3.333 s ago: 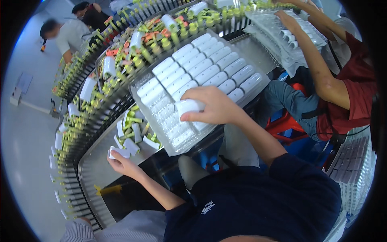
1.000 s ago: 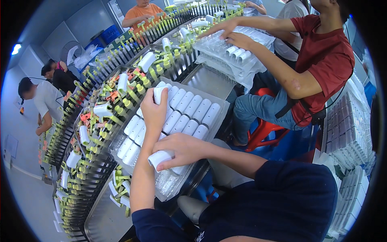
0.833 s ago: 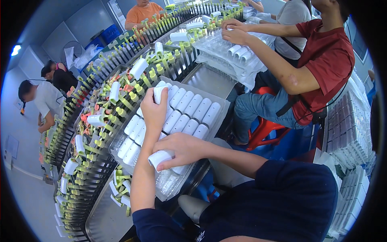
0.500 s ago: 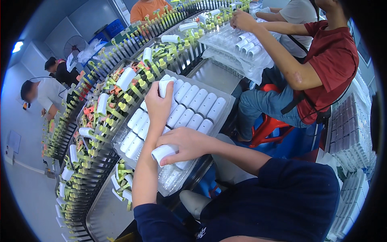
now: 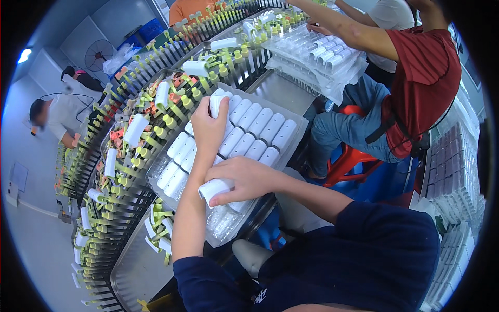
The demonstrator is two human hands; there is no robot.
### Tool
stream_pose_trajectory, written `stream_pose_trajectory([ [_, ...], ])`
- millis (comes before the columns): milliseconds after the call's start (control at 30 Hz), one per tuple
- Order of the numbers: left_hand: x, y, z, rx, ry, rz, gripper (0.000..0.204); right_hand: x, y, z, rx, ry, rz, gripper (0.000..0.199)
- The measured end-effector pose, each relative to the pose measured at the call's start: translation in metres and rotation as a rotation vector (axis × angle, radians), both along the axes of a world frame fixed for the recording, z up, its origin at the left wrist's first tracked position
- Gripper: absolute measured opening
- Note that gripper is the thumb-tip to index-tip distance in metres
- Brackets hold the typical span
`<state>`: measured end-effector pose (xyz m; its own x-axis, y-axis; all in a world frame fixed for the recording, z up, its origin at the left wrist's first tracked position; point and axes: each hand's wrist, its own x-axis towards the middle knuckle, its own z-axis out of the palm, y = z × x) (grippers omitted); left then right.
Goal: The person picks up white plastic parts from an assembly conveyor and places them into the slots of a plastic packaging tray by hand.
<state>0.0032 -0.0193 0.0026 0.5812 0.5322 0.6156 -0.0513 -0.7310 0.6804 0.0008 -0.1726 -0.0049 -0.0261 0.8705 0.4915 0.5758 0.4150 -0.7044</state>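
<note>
My left hand [image 5: 209, 122] grips a white curved plastic shell [image 5: 218, 104] over the far left part of a clear plastic tray [image 5: 299, 125]. Rows of similar white shells [image 5: 260, 122] fill much of that tray, each with a small dark dot. Crossing over my left forearm, my right hand [image 5: 241, 177] is closed round another white shell [image 5: 215, 190], whose hollow end faces left. This shell is held above the tray's near part, where bubbly clear plastic shows. My left wrist hides some of the tray's middle.
A curved conveyor [image 5: 125, 208] with black slats and yellow-green pegs runs along the left, carrying white shells. Loose green and white parts [image 5: 158, 229] lie on the metal table [image 5: 138, 275]. On the right, a co-worker in red [image 5: 426, 78] sits at stacked trays [image 5: 332, 73].
My hands keep hold of their shells and have barely moved, while the view has shifted slightly. White shells on the conveyor have changed position. The co-worker in red has raised an arm.
</note>
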Motion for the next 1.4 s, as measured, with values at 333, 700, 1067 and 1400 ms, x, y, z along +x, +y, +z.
stream_pose_trajectory([
  [333,-0.0015,-0.0001,0.0007,-0.010,0.026,0.004,0.030,0.0001,0.0009,-0.0025,0.003,-0.020,-0.014,0.044],
  [700,-0.0004,-0.0001,0.0007,-0.008,0.013,-0.001,0.033,0.0008,0.0010,-0.0022,0.014,-0.013,-0.009,0.044],
  [1067,-0.0005,0.0003,0.0009,0.003,0.021,0.009,0.033,0.0007,0.0002,-0.0011,0.015,-0.014,0.000,0.044],
  [1400,0.0002,-0.0008,0.0015,0.009,0.006,0.007,0.033,0.0013,0.0009,-0.0029,0.008,-0.037,-0.007,0.043],
])
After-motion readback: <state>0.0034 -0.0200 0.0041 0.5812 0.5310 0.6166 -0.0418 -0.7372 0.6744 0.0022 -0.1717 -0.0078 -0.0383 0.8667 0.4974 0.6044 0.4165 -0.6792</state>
